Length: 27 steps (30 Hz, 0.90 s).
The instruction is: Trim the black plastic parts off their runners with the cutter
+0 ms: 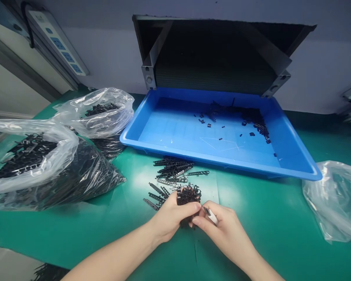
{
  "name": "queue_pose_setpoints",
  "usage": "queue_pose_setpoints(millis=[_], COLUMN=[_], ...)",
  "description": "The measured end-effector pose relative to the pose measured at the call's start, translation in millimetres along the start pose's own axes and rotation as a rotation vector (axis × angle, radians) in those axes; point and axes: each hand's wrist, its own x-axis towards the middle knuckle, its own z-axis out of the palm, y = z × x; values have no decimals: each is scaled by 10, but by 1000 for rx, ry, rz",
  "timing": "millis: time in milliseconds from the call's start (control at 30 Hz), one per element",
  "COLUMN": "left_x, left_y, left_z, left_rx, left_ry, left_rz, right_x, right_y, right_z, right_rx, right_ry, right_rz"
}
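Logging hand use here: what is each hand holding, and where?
The left hand grips a clump of black plastic strips by its lower edge; the right hand pinches a white-handled tool by its handle.

Observed on the operator: bare left hand (171, 218) and right hand (225, 230), slim tapered fingers (193, 208), uncovered left forearm (111, 253) and right forearm (260, 265), both cut off by the lower frame edge.

Tray (193, 155): blue plastic, smooth, a little glossy.
Bags (105, 113): clear thin plastic film, glossy and much crinkled.
Bench mat (260, 218): green, smooth, mostly matt, with soft shine under light.
Black parts (188, 195): look like plastic, matt, some edges shine grey.
Small tool (210, 216): white, smooth, seems plastic.
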Motion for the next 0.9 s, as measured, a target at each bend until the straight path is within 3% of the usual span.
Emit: queue_pose_setpoints(millis=[200, 333, 467, 900], left_x=[-2, 2, -3, -6], left_y=[81, 134, 151, 102], left_z=[-15, -6, -2, -17], left_rx=[123, 168, 179, 338], left_ry=[16, -10, 2, 79], left_rz=[47, 20, 8, 35], right_x=[-7, -9, -12, -34], right_y=[98, 65, 56, 62], right_z=[-165, -220, -231, -219], right_rx=[-213, -268, -333, -433], right_ry=[104, 72, 10, 36], right_rz=[-162, -260, -272, -321])
